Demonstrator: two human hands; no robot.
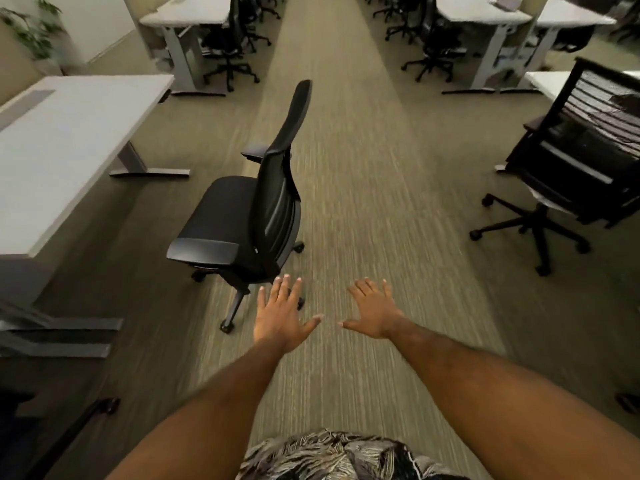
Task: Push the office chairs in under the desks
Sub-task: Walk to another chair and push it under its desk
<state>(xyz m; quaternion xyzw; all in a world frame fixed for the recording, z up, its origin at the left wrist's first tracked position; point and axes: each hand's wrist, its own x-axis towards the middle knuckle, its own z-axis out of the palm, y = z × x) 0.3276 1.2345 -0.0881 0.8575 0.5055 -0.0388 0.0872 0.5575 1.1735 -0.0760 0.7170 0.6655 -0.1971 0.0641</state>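
Both arms reach forward over the carpeted floor (363,168). The left hand (278,315) is spread flat, fingers apart, palm down, holding nothing. The right hand (375,315) lies just beside it, thumbs nearly meeting, equally splayed and empty.

Just ahead of the left hand's fingertips stands a black office chair (242,209), out in the aisle with its seat turned toward the white tabletop (69,140) further to the left of that hand. The chair sits clear of that tabletop, not tucked under. The left hand's fingers overlap the chair's wheeled base in this view, but whether they touch it cannot be told.

Well ahead and to the right of the right hand, a second black chair (581,161) with a mesh back stands against another tabletop (547,81). No containers show anywhere nearby.

Farther ahead of both hands, more chairs sit at rows of tabletops.
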